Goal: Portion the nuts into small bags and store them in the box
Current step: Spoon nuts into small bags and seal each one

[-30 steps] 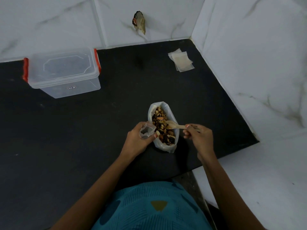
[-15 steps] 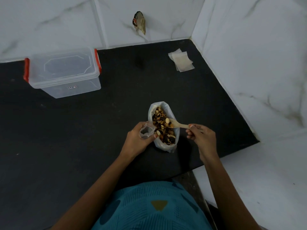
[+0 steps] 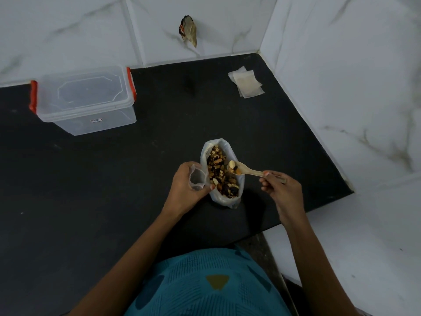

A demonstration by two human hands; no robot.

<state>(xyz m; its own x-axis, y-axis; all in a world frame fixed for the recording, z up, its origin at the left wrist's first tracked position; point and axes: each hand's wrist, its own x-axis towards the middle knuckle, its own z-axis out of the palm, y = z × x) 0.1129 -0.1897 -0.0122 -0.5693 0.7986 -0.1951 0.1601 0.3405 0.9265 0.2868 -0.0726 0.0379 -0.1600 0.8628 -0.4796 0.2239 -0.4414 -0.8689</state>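
Beside the white nut sack [image 3: 224,199], left hand [image 3: 182,188] grips the flimsy-looking small clear bag [image 3: 197,179] at its rim; right hand [image 3: 281,190] pinches the pale wooden spoon [image 3: 247,171].

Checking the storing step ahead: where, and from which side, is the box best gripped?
Likely from above, grip spanning front and back walls of the box under its rim: red latches occupy both ends.

Teal garment [image 3: 182,293], fine darker line pattern, dark rounded patches; one mustard triangle [image 3: 217,281] at front; forearms [image 3: 136,245] bare
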